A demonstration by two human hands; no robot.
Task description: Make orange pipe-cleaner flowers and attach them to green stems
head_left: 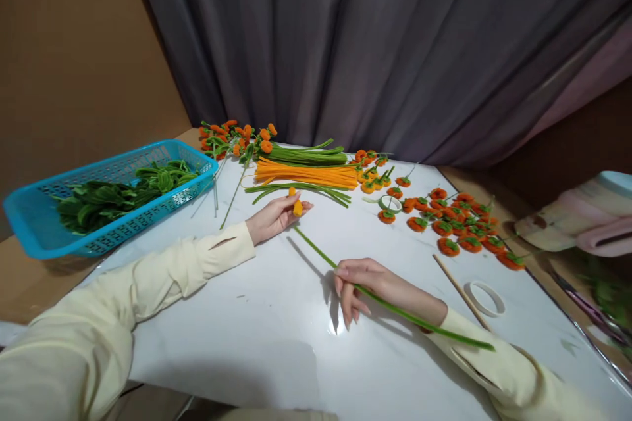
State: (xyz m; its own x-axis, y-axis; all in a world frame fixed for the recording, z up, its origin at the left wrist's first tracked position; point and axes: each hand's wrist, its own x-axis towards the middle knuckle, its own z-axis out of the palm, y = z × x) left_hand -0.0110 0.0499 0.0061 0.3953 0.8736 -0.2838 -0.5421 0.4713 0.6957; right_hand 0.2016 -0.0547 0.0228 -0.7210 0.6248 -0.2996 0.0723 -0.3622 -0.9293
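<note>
My left hand (270, 218) pinches a small yellow-orange piece (297, 208) of fuzzy, bent pipe cleaner between thumb and fingers. A long green pipe cleaner (318, 248) is gripped near its middle by my right hand (363, 276). Its far end points up just below the yellow-orange piece; whether they touch is unclear. The near end runs back over my right forearm. Beyond my left hand lie a few green pipe cleaners (306, 189), a bundle of orange ones (311, 173) and a green bundle (306, 156).
A blue basket (37, 237) with green leaves (108, 204) stands left. Orange pumpkin-like pieces (457, 217) with green tops cover the right side, near green tape (390, 204), a wooden stick (461, 291) and a white ring (500, 302). Orange-topped stems (237, 138) lie at the back; scissors (587, 306) lie far right.
</note>
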